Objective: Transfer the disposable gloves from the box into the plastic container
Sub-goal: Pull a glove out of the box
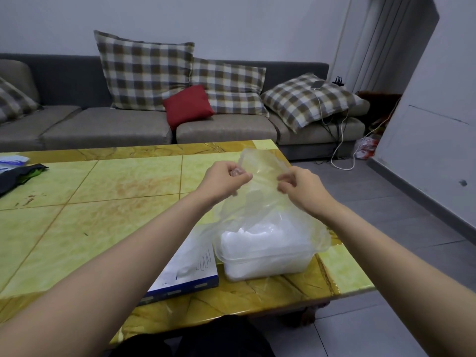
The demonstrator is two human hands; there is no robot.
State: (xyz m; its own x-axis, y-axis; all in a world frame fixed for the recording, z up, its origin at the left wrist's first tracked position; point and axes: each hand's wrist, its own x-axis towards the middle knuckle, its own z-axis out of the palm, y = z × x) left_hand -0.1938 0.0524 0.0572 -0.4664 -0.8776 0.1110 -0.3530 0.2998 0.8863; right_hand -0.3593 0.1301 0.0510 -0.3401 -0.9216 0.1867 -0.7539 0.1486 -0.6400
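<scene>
A thin clear disposable glove (260,171) hangs stretched between my hands above the table. My left hand (224,180) pinches its left edge, and my right hand (301,188) pinches its right edge. Its lower part drapes down over the clear plastic container (265,264), which stands near the table's right front edge and holds a white pile of gloves (262,238). The flat white and blue glove box (190,274) lies just left of the container, partly under my left forearm.
The yellow tiled table (103,202) carries a dark bag (18,175) and a white-blue packet (11,162) at its far left. A grey sofa (103,124) with checked cushions stands behind. Cables (340,140) trail on the grey floor to the right.
</scene>
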